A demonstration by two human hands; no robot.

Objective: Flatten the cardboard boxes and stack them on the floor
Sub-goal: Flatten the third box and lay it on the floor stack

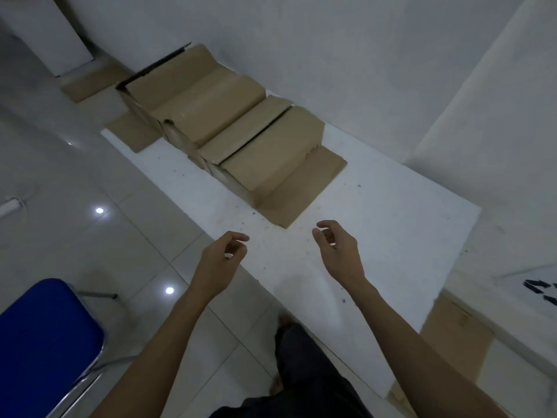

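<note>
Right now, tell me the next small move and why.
Probably reach both hands forward to the nearest cardboard box. The left hand and right hand hover empty over the white table, and the boxes there look unflattened.

A white worktop (pixel 376 224), speckled with dark crumbs, runs from the far left toward the near right along a plain white wall (pixel 346 49). On the left lies a glossy floor (pixel 75 176) of pale tiles, showing two bright spots of reflected light. A chair (pixel 42 336) with a blue seat and metal frame stands at the near left corner.
</note>
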